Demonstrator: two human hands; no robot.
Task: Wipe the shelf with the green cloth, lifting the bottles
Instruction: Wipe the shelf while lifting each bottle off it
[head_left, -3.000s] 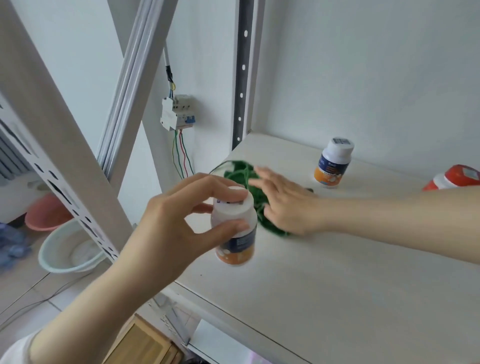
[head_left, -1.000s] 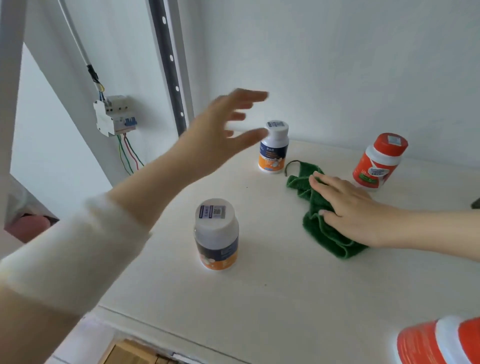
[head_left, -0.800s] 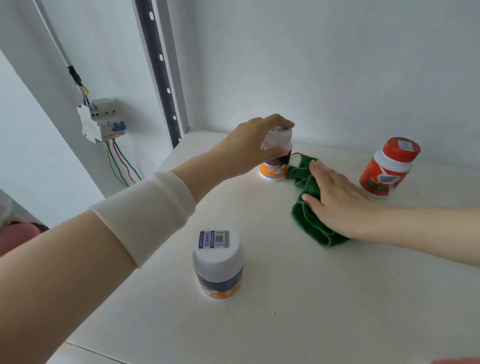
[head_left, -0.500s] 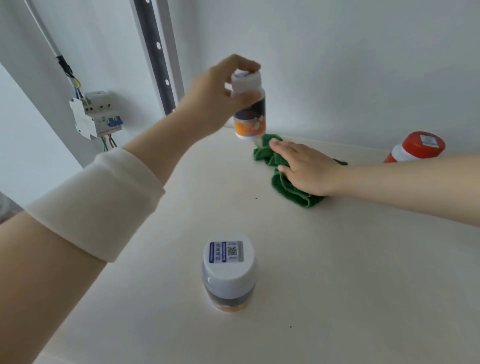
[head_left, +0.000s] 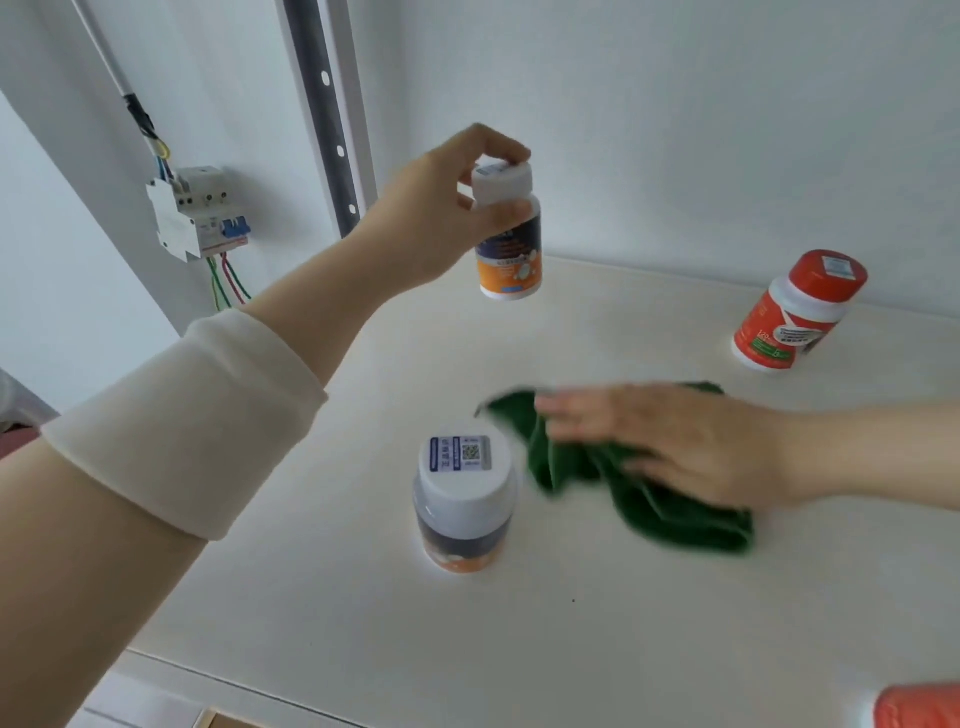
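My left hand (head_left: 441, 213) grips a white-capped bottle with a blue and orange label (head_left: 509, 249) by its cap, holding it in the air above the back of the white shelf (head_left: 597, 623). My right hand (head_left: 675, 441) lies flat, fingers spread, on the crumpled green cloth (head_left: 649, 499) in the middle of the shelf; both are blurred by motion. A second white-capped bottle (head_left: 462, 499) stands on the shelf just left of the cloth. A red-capped bottle (head_left: 795, 312) stands at the back right.
A shelf upright with holes (head_left: 332, 119) rises at the back left corner. A circuit breaker with coloured wires (head_left: 197, 213) hangs on the wall to the left. Part of another red object (head_left: 919, 706) shows at the bottom right corner. The shelf's front edge (head_left: 234, 680) runs along the bottom.
My left hand took the far bottle off the shelf and keeps it raised. My right hand slid the green cloth from the back of the shelf toward the middle, beside the near bottle.
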